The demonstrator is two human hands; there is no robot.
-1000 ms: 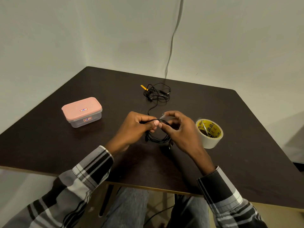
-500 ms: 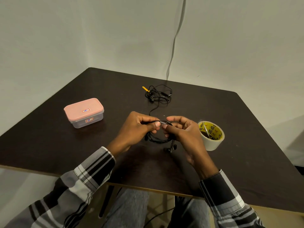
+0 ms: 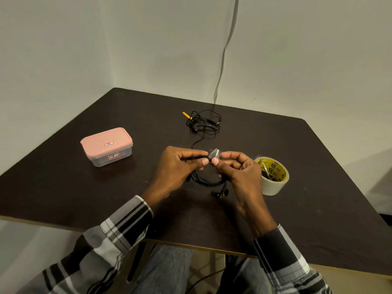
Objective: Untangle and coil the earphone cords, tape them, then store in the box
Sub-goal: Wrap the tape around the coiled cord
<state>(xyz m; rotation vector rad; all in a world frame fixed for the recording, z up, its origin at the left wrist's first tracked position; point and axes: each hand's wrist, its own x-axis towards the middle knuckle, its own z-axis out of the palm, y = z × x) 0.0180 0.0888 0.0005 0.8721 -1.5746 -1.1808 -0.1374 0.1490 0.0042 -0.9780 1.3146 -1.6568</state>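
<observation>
Tape piece now raised above coiled earphone cord; left hand pinches coil steady, right hand fingers pinch tape for wrapping.

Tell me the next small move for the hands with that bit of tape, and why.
Probably fold the piece of tape down around the coiled earphone cord and press it shut. The left hand pinches the coil's top, the right hand holds the tape there, and it looks only partly wrapped.

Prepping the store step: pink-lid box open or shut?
Shut. The pink lid sits flat and square on the clear box, left of the hands; contents cannot be made out.
</observation>
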